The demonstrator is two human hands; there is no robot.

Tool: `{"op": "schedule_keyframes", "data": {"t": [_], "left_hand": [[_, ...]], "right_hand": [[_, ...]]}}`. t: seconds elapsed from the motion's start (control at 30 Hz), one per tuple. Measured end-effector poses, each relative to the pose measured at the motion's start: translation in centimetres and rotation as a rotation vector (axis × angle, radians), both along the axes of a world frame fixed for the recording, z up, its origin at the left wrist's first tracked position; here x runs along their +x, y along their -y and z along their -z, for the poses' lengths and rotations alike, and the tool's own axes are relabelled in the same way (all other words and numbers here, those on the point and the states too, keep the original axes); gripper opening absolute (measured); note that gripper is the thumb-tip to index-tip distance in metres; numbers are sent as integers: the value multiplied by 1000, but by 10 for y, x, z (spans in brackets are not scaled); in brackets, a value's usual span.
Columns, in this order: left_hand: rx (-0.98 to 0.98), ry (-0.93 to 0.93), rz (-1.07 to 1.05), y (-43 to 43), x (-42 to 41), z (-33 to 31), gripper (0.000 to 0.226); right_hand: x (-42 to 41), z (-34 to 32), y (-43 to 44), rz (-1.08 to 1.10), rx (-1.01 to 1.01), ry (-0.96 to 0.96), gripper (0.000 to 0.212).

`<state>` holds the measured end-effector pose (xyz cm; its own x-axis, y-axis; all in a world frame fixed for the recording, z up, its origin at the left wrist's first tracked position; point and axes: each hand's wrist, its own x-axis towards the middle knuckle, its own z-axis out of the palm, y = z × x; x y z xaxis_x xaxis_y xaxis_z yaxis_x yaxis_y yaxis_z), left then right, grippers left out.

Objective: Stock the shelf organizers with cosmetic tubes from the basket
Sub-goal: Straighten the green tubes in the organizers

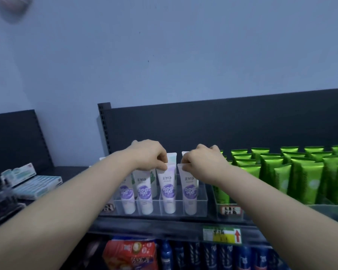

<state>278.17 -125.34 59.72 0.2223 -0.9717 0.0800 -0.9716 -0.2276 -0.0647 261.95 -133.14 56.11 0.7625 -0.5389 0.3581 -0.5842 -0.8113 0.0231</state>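
**A:** Both arms are up at the shelf (164,225). The left hand (150,154) has its fingers curled, pinching the flat crimped top of a white tube (169,190) with a round purple label.

**B:** The right hand (201,160) does the same on the neighbouring tube (190,190) just beside it, thumb and fingers nipped on the seam.

**A:** Both tubes stand cap-down in the clear plastic organizer (202,203), each in its own slot, at the right end of a front row of four.

**B:** They're smooth, wide at the crimp and narrowing to a rounded cap. More white tubes stand behind them.

**A:** To the right, green tubes (300,172) with a metallic sheen stand packed in tight rows.

**B:** A yellow-green price tag (221,234) with a red arrow sits on the shelf's front edge.
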Motion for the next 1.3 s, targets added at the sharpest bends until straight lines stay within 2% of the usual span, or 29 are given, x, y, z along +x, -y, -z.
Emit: {"op": "schedule_keyframes", "data": {"t": [0.1, 0.33, 0.43, 0.53, 0.6, 0.7, 0.83, 0.97, 1.03, 1.13, 1.23, 1.3], "left_hand": [[7, -14, -28, 1, 0, 5, 7], [15, -48, -97, 2, -3, 4, 7], [59, -67, -123, 1, 0, 1, 3], [27, -192, -87, -4, 3, 0, 15], [-100, -275, -72, -9, 8, 0, 17], [-270, -261, -98, -19, 24, -3, 13], [-208, -218, -140, -41, 50, -5, 12], [-114, -289, -128, -63, 80, -9, 27], [-77, -284, -131, -70, 92, -7, 27], [-111, -324, -130, -73, 105, 0, 24], [-194, -354, -138, -75, 112, 7, 35], [-174, -317, -167, -78, 117, 8, 43]], "right_hand": [[-2, 4, 3, -2, 28, 10, 20], [-1, -1, 9, -25, 46, -44, 20], [6, -1, 8, -35, 16, -68, 26], [9, -1, 4, -48, 3, -18, 32], [12, -1, 0, -77, 29, 42, 30], [25, -5, -9, -131, 33, 75, 29], [55, -5, -24, -176, 53, 69, 29], [87, 2, -39, -193, 65, 79, 33], [96, 5, -43, -182, 32, 64, 30], [102, 7, -44, -155, 18, 46, 21], [107, 9, -45, -137, 7, 47, 21], [113, 10, -48, -143, 8, 79, 24]]}}
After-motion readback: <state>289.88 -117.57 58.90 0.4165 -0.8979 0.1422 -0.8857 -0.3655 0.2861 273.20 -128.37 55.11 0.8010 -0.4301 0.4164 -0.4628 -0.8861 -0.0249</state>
